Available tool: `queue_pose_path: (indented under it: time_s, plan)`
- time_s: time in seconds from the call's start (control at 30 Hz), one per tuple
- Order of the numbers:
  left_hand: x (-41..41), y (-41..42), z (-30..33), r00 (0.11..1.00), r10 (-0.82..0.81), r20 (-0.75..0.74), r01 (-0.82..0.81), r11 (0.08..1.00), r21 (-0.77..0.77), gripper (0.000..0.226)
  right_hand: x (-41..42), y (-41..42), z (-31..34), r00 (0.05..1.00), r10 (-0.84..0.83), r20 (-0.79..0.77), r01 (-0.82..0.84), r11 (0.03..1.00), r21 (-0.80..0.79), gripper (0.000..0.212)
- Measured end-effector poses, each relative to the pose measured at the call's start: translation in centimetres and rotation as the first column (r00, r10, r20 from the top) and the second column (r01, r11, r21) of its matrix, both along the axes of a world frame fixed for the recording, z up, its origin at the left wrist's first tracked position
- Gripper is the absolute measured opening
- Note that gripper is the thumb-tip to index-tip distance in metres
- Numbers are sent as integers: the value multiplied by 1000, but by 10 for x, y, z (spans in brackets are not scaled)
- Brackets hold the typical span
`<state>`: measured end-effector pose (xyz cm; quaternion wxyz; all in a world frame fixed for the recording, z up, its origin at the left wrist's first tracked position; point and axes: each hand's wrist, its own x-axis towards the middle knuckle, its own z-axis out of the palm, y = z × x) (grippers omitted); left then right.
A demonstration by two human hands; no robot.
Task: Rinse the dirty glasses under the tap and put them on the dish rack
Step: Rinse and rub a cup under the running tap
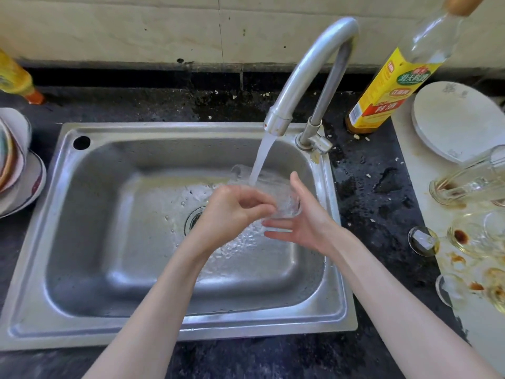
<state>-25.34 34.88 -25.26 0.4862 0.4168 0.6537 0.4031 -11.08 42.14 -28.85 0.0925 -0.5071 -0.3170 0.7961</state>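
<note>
The glass (276,195) sits tilted under the tap's (308,77) stream over the sink (82,214), cradled on the flat-fingered right hand (303,222) while the left hand (235,212) curls round its rim (presumably so water floods inside).

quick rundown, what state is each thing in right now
tap: running
glass: under the stream, held over the sink
left hand: fingers curled at the glass
right hand: fingers straight, cradling the glass
glasses on the right counter: stained, unrinsed
cooking wine bottle: upright, nearly empty
</note>
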Motion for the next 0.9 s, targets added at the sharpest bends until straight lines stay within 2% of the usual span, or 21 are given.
queue_pose_path:
  time_s: [0.07,0.1,0.2,0.27,0.33,0.37,0.43,0.47,0.5,0.57,0.63,0.67,0.73,0.8,0.9]
  plan:
    - [-4,1,5,970,109,217,-103,994,-39,5,2,-4,-2,991,129,24,-131,976,176,82]
    - [-7,2,5,937,139,321,-122,990,-72,5,3,-5,-4,988,153,-12,-145,959,243,87]
    - [-10,6,0,807,171,565,-103,983,-149,12,5,-11,-12,975,25,-222,32,968,249,75]
    - [-7,9,-6,821,141,553,-56,984,-168,21,3,-13,-9,967,-38,-252,96,971,220,63]
    - [-2,11,-10,881,-25,472,112,981,-156,23,2,-11,-4,984,-38,-177,73,977,199,47]
    - [0,11,-9,886,-177,429,253,959,-127,31,2,-8,-1,991,-18,-131,41,984,175,47]
    - [2,9,-5,840,-424,340,487,864,-127,57,1,-3,2,1000,9,-29,-6,994,113,48]
    - [2,8,-2,837,-472,277,525,835,-162,59,0,-1,2,1000,8,12,-9,998,67,48]
    - [1,7,-1,854,-482,196,516,836,-187,51,-1,0,2,999,-3,44,2,1000,15,52]
    - [2,3,-4,921,-390,-15,383,910,-157,26,-4,0,1,998,-20,59,26,995,-95,66]
    - [3,-1,-13,972,-204,-113,197,977,-76,24,-6,-2,-1,998,-57,20,59,988,-144,66]
    - [3,-2,-17,988,-113,-109,108,993,-52,24,-5,-2,-3,997,-72,-5,70,986,-152,62]
    - [2,-2,-19,999,28,-27,-30,998,-56,19,-3,-4,-3,995,-82,-62,72,987,-145,52]
    - [1,-1,-14,980,141,137,-125,985,-122,22,-2,-7,-2,985,-81,-153,64,991,-115,43]
    - [-5,3,-8,841,350,412,-238,924,-300,23,-2,-14,-2,939,-140,-313,124,990,-71,28]
